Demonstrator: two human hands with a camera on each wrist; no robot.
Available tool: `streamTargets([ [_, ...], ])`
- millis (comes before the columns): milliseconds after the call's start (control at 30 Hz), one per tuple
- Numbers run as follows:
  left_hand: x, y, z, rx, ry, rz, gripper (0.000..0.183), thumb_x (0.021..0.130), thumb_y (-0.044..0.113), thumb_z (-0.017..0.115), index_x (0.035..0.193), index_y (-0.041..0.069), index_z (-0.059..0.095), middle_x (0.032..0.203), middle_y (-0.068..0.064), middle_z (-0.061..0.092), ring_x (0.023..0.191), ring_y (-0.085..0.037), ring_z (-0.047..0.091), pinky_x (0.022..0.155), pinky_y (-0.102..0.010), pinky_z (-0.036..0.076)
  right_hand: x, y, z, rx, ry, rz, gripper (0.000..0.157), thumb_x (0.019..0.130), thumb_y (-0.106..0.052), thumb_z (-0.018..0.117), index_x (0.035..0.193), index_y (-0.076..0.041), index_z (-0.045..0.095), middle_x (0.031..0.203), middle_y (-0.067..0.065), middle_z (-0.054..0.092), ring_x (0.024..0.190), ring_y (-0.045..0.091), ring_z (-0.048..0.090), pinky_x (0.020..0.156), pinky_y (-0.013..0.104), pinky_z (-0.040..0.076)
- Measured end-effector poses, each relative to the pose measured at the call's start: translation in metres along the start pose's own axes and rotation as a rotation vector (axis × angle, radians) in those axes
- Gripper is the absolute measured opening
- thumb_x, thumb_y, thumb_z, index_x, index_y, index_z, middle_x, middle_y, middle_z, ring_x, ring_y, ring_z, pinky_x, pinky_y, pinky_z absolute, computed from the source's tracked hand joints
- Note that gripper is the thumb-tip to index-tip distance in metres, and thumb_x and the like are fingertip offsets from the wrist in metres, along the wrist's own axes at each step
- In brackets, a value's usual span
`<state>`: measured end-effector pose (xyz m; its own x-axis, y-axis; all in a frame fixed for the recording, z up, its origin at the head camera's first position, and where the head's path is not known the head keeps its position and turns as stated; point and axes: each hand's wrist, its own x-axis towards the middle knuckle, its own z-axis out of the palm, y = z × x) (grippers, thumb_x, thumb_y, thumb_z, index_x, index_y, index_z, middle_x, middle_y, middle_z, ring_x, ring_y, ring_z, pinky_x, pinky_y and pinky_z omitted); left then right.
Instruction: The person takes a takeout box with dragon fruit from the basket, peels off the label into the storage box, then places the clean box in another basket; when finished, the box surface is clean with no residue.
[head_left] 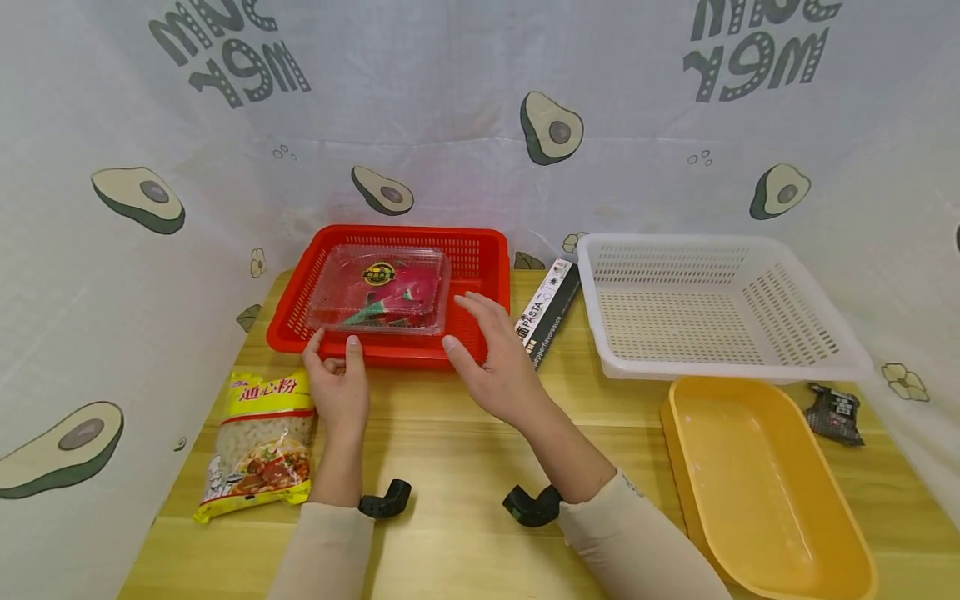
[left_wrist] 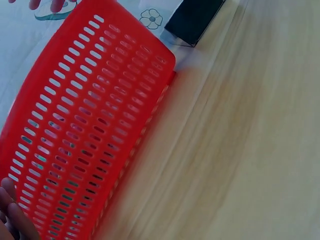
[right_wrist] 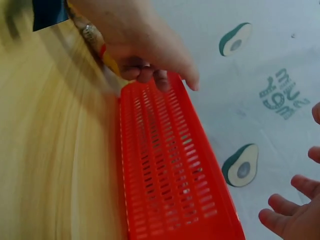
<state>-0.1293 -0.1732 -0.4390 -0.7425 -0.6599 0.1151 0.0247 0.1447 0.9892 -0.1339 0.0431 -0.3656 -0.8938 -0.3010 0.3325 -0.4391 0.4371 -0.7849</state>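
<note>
A clear plastic lidded box point(head_left: 336, 283) with a black and yellow sticker lies in the red basket point(head_left: 501, 275). Something bright pink and green point(head_left: 408, 287) shows through its lid; whether it lies inside or beneath the box I cannot tell. My left hand point(head_left: 339, 392) is at the basket's front left edge, holding nothing, its index finger and thumb extended and the other fingers loosely bent. Over the basket's front right corner, my right hand point(head_left: 498, 358) has its fingers spread and relaxed, apart from the box. In the right wrist view, right-hand fingertips point(right_wrist: 280, 217) appear beside the basket.
A yellow bag of macaroni point(head_left: 262, 446) lies left of my left forearm. Between the baskets leans a black and white pasta box point(head_left: 551, 308). To the right are a white basket point(head_left: 720, 371), an orange tray point(head_left: 757, 475) and a small black packet point(head_left: 834, 414).
</note>
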Motion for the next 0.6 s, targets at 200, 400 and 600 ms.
streamTargets([
  [200, 0.004, -0.007, 0.005, -0.051, 0.042, 0.023, 0.046, 0.099, 0.028, 0.066, 0.139, 0.013, 0.048, 0.074, 0.003, 0.044, 0.063, -0.007, 0.042, 0.059, -0.019, 0.038, 0.028, 0.004, 0.014, 0.054, -0.016, 0.049, 0.054, 0.101, -0.037, 0.056, 0.151, -0.021, 0.044, 0.158, 0.005, 0.041, 0.144, 0.028, 0.041, 0.113, 0.058, 0.044],
  [400, 0.007, -0.015, 0.010, -0.067, 0.039, 0.058, 0.040, 0.100, 0.025, 0.063, 0.135, 0.011, 0.048, 0.080, 0.003, 0.041, 0.069, -0.009, 0.040, 0.061, -0.020, 0.035, 0.054, 0.019, 0.022, 0.041, -0.055, 0.158, 0.058, 0.101, -0.040, 0.055, 0.153, -0.018, 0.041, 0.158, 0.010, 0.038, 0.142, 0.033, 0.043, 0.113, 0.057, 0.043],
  [600, 0.008, -0.021, 0.009, -0.067, 0.025, 0.085, 0.040, 0.100, 0.026, 0.062, 0.134, 0.012, 0.047, 0.087, 0.003, 0.045, 0.068, -0.010, 0.040, 0.061, -0.020, 0.036, 0.080, 0.032, 0.027, 0.060, -0.095, 0.236, 0.063, 0.100, -0.042, 0.056, 0.157, -0.023, 0.036, 0.163, 0.011, 0.032, 0.150, 0.031, 0.032, 0.119, 0.060, 0.035],
])
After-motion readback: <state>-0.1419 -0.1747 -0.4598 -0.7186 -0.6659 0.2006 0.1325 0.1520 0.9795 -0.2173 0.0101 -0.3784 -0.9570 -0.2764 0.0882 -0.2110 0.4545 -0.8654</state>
